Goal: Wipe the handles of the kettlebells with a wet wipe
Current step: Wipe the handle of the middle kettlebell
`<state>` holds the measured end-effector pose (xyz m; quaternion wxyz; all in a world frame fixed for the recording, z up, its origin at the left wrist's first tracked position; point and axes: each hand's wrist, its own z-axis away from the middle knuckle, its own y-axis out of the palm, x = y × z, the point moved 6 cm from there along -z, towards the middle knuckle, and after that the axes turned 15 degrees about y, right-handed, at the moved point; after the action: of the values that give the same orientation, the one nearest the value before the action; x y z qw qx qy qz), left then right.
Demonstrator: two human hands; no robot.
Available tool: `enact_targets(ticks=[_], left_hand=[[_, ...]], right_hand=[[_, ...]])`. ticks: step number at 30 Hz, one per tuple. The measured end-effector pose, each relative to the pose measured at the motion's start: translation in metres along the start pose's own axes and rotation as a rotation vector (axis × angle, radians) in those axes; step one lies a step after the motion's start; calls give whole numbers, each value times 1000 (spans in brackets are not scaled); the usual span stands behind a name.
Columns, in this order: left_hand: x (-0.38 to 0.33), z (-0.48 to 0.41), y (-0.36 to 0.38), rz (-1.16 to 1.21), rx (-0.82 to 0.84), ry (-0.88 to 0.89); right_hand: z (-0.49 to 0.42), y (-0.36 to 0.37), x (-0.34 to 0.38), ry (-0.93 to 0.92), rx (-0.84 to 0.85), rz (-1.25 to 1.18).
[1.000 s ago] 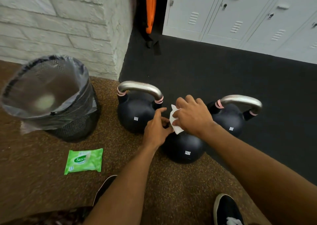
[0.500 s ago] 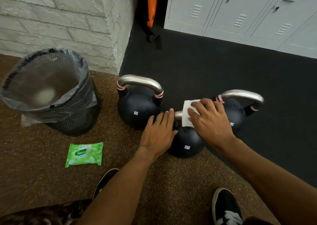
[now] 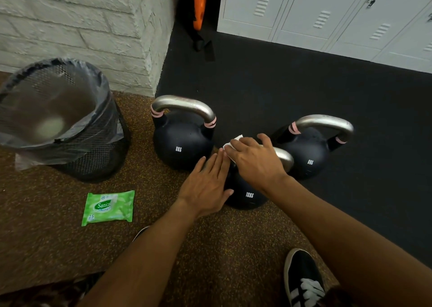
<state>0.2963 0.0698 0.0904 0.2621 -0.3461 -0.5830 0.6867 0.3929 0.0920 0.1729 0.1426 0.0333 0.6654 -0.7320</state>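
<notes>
Three black kettlebells with steel handles stand on the floor. The near 12 kg kettlebell (image 3: pixel 247 195) is in the middle; only the right end of its handle (image 3: pixel 284 158) shows. My right hand (image 3: pixel 254 161) lies over that handle, gripping a white wet wipe (image 3: pixel 230 144) around it. My left hand (image 3: pixel 207 185) rests with straight fingers on the left side of the same kettlebell's body. An 8 kg kettlebell (image 3: pixel 182 140) stands to the left and another 8 kg kettlebell (image 3: pixel 311 152) to the right, both untouched.
A mesh bin (image 3: pixel 58 121) with a plastic liner stands at the left by a white brick wall (image 3: pixel 88 25). A green pack of wet wipes (image 3: pixel 108 207) lies on the brown floor. My shoe (image 3: pixel 302 281) is at bottom right. Grey lockers (image 3: pixel 327 9) line the back.
My right hand has slid the wipe leftwards along the middle handle, uncovering its right end. My left hand went from curled fingers to flat against the kettlebell's body.
</notes>
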Motion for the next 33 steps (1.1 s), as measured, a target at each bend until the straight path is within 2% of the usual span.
enact_targets(ticks=[9, 18, 33], left_hand=[[-3, 2, -1, -14, 36, -6], [-2, 2, -4, -63, 66, -2], [0, 2, -2, -29, 86, 20]], right_hand=[[-2, -3, 4, -24, 18, 73], [23, -2, -39, 155, 11, -8], [5, -7, 10, -43, -26, 91]])
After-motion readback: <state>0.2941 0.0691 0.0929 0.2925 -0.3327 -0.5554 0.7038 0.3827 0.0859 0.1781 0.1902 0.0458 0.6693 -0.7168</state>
